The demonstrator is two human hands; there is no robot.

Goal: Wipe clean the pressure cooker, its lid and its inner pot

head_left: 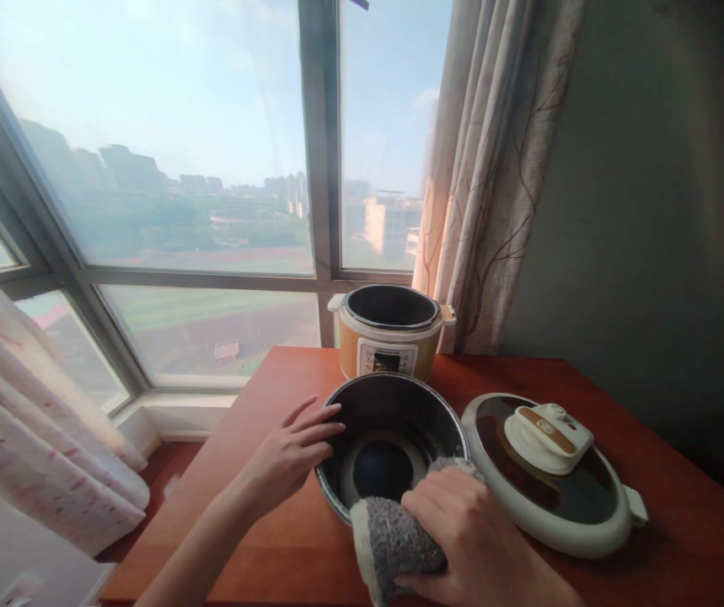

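Inner pot [383,468], round, dark-lined: set upright on the red-brown table [683,539], a paler ring being seen around the dark centre of its floor. Cloth [393,539], thick, grey with a pale edge: held bunched at the pot's near right rim, the rim there being partly hidden by it. Right hand [463,523]: clenched around the cloth at that same rim. Left hand [295,447]: placed at the pot's left rim, fingers extended and spread, nothing clasped; whether the rim is pressed cannot be told. Progress: wiping is judged to be under way and unfinished, the cloth being held at the pot; how much of the surface is done and how much is left cannot be told. Lid [544,489], pale-rimmed: laid handle-up, just right of the pot. Cooker [393,335], tan and white, open-topped: stood just behind the pot. Window [203,211]: placed beyond the pot, flanked by patterned curtains [494,169].
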